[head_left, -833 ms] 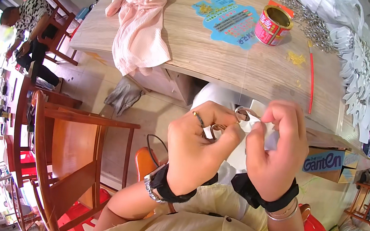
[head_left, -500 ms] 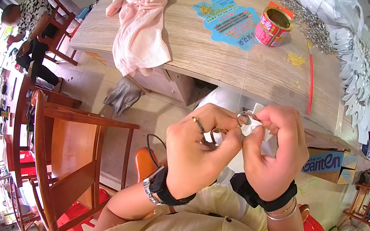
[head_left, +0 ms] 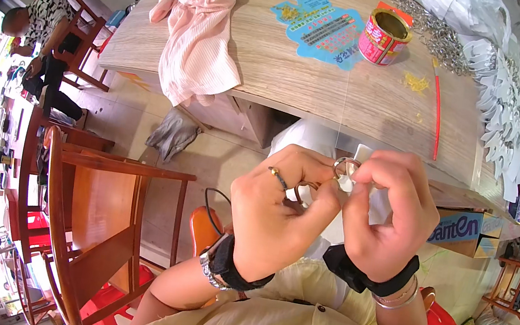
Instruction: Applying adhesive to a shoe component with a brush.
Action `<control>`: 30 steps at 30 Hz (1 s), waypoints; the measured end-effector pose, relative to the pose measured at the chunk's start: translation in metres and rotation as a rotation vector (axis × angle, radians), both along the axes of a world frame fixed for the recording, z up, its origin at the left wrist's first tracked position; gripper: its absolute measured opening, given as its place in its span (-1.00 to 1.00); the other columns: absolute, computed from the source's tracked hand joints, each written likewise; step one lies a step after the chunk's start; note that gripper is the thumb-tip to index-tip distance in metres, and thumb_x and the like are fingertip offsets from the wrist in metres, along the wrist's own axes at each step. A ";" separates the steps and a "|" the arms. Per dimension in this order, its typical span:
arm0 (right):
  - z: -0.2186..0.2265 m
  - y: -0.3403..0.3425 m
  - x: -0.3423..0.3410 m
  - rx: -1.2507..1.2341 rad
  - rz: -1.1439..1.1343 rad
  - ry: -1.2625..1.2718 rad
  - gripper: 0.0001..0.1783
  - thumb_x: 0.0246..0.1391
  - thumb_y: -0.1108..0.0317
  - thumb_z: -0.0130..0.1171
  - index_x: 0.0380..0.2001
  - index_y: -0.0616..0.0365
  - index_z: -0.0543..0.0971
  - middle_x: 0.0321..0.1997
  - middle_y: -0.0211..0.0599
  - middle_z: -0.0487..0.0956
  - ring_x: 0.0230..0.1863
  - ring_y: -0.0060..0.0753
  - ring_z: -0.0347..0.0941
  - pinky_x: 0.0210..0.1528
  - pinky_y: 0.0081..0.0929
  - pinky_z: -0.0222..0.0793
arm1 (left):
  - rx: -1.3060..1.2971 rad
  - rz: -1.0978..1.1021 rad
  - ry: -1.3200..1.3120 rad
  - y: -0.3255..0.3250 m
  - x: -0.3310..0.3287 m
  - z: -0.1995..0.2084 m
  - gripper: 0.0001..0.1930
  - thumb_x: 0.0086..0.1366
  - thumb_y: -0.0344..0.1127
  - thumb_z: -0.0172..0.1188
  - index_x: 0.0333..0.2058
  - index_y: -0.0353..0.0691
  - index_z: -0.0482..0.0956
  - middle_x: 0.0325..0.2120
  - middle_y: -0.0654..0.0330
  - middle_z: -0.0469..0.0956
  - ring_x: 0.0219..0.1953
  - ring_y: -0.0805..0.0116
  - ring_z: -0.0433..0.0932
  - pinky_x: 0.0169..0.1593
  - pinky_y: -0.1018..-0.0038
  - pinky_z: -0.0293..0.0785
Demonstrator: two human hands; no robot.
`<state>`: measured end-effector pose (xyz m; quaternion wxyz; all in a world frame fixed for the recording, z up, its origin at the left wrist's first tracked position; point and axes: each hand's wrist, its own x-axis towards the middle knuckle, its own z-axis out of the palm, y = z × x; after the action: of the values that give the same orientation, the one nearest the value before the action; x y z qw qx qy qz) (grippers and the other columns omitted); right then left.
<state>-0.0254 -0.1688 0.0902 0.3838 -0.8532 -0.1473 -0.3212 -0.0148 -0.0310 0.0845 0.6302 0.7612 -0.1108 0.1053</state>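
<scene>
In front of my chest both hands meet, just off the table's near edge. My left hand (head_left: pixel 279 212) is closed, thumb and forefinger pinching a small metal ring (head_left: pixel 340 167). A second, brownish ring-shaped piece (head_left: pixel 301 191) shows in the curl of its fingers. Against the metal ring my right hand (head_left: pixel 390 215) is closed too, its thumb and forefinger pinching a small white tag-like piece (head_left: pixel 363 154), mostly hidden by the fingertips. Whether the tag is threaded on the ring, I cannot tell.
On the wooden table (head_left: pixel 272 80) lie a pink cloth (head_left: pixel 197 45), a blue printed card (head_left: pixel 326 31), a red stick (head_left: pixel 437 115) and a round tin (head_left: pixel 384 38). Metal rings (head_left: pixel 449 43) and white tags (head_left: pixel 499 111) heap at right. A wooden chair (head_left: pixel 107 220) stands left; a person (head_left: pixel 45 23) sits beyond.
My right hand has shifted slightly to the right and its fingers have turned over the white piece, less of which shows now. My left hand has barely moved.
</scene>
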 end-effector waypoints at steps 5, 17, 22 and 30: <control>0.008 0.000 -0.003 0.035 0.030 0.119 -0.78 -0.17 0.64 0.21 -0.39 0.19 0.48 -0.39 -0.28 0.51 -0.40 -0.20 0.47 -0.36 -0.42 0.37 | 0.074 -0.001 -0.125 0.003 0.002 -0.003 -0.92 0.00 -0.55 0.25 -0.49 -0.29 0.54 -0.45 0.19 0.62 -0.57 0.54 0.51 -0.59 0.60 0.38; 0.004 0.001 -0.007 -0.016 -0.012 0.203 -0.75 -0.03 0.65 0.14 -0.28 0.25 0.35 -0.32 -0.17 0.44 -0.40 -0.10 0.34 -0.36 -0.31 0.29 | -0.002 -0.004 0.015 -0.001 -0.001 0.000 -0.94 0.04 -0.53 0.24 -0.48 -0.31 0.53 -0.49 0.18 0.61 -0.55 0.57 0.50 -0.58 0.64 0.36; -0.013 0.003 0.001 -0.154 -0.019 -0.129 -0.65 -0.14 0.69 0.19 -0.25 0.23 0.37 -0.30 -0.19 0.45 -0.37 -0.11 0.36 -0.35 -0.32 0.31 | -0.166 -0.024 0.203 0.002 0.000 -0.001 -0.94 0.05 -0.50 0.22 -0.48 -0.37 0.54 -0.56 0.18 0.59 -0.52 0.58 0.49 -0.49 0.62 0.39; -0.005 -0.004 -0.001 -0.308 0.006 -0.090 -0.70 -0.10 0.66 0.19 -0.25 0.24 0.41 -0.34 -0.20 0.44 -0.38 -0.17 0.38 -0.35 -0.31 0.35 | -0.130 -0.007 0.178 0.001 0.002 -0.002 -0.95 0.04 -0.52 0.19 -0.47 -0.38 0.56 -0.54 0.17 0.60 -0.50 0.57 0.49 -0.46 0.61 0.41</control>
<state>-0.0261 -0.1724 0.0856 0.2425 -0.8861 -0.2144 -0.3316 -0.0128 -0.0302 0.0830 0.6859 0.7247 -0.0499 0.0422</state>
